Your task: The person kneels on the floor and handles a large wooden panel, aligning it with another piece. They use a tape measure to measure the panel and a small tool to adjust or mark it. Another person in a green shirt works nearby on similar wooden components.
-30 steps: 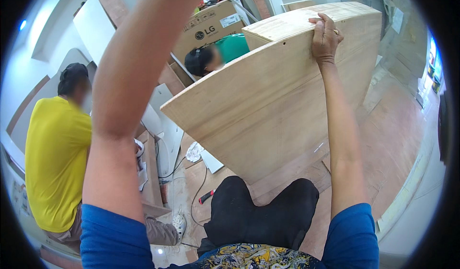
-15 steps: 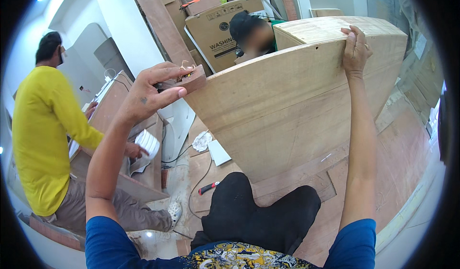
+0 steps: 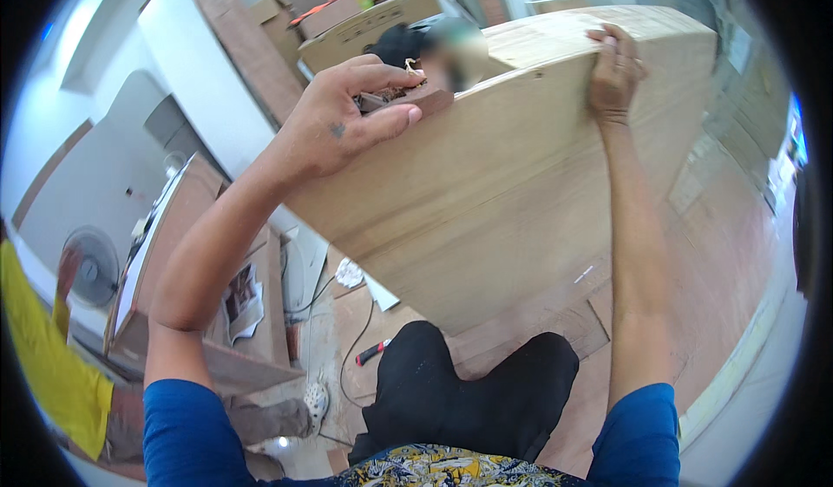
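Note:
My left hand [image 3: 334,118] is wrapped round a small wooden hand plane [image 3: 425,99], which rests on the top edge of a large plywood panel [image 3: 451,201]. Thin curled shavings poke out of the plane's mouth beside my fingers. At the right, my right hand [image 3: 618,75] grips the panel's top edge, with its fingertips over the far side. The panel stands upright in front of my knees and joins a pale, curved plywood top [image 3: 599,32] behind it.
A person in a dark cap [image 3: 403,45] is behind the panel. Another in a yellow shirt [image 3: 43,348] is at the far left, near a fan [image 3: 91,266] and a wooden cabinet [image 3: 165,253]. A red-and-black handled tool [image 3: 373,352] and a cable [image 3: 347,374] lie on the floor.
My left hand has slid the plane rightward along the panel's edge. My right hand keeps its grip. The person in yellow has shifted toward the left rim.

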Tool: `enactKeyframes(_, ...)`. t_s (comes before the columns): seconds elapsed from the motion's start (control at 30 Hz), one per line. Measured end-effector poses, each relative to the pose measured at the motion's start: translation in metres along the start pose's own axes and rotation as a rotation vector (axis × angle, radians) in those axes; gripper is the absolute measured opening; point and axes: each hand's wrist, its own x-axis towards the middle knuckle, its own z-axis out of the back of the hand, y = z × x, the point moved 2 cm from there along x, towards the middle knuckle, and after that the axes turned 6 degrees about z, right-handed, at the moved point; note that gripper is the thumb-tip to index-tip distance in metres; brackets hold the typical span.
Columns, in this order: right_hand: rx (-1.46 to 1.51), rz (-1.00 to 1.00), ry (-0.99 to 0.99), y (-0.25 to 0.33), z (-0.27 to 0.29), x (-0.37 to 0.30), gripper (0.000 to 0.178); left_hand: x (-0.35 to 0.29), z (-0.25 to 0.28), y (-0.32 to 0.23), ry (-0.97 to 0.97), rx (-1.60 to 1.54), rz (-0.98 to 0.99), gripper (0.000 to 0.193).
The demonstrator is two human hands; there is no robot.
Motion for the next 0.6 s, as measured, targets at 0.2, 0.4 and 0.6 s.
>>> enactKeyframes(0.2,-0.041,-0.005,0.006,0.02,0.002,0.003,0.03,0.094,-0.054,-0.022,0.011,0.009,-0.049,0.046)
enactKeyframes(0.4,-0.161,0.02,0.122,0.013,0.011,0.01,0.034,0.191,-0.076,-0.043,-0.369,0.058,-0.205,0.041)
enactKeyframes(0.6,-0.167,-0.032,0.249,0.018,0.022,0.017,0.033,0.196,0.055,-0.126,-0.55,-0.338,-0.149,0.047)
